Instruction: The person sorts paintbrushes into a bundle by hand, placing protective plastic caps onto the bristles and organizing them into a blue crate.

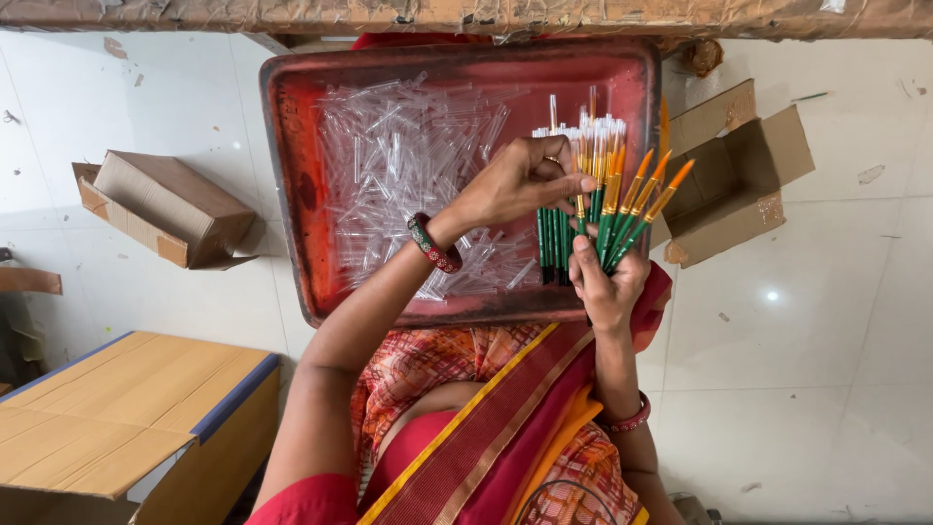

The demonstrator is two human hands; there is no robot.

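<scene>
Glossy green-and-orange lacquered paintbrushes (607, 209) fan over a worn, scuffed red tray (292, 126) heaped with clear, shiny plastic tubes (408, 165). Matt brown cardboard boxes (165, 206) sit on the smooth, glossy white floor (797, 340).

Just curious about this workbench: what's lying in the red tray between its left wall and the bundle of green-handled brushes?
In the head view, a loose heap of clear plastic tubes covers the red tray there, up to the brushes; the left hand reaches across it.

A glossy white tiled floor (816, 321) fills the scene, catching a small bright spot of light; a worn brown wooden beam (466, 15) crosses the top edge; a large flat brown cardboard carton with blue edging (126, 408) sits at lower left; small open brown cardboard boxes lie at left (165, 206) and right (741, 175)
</scene>
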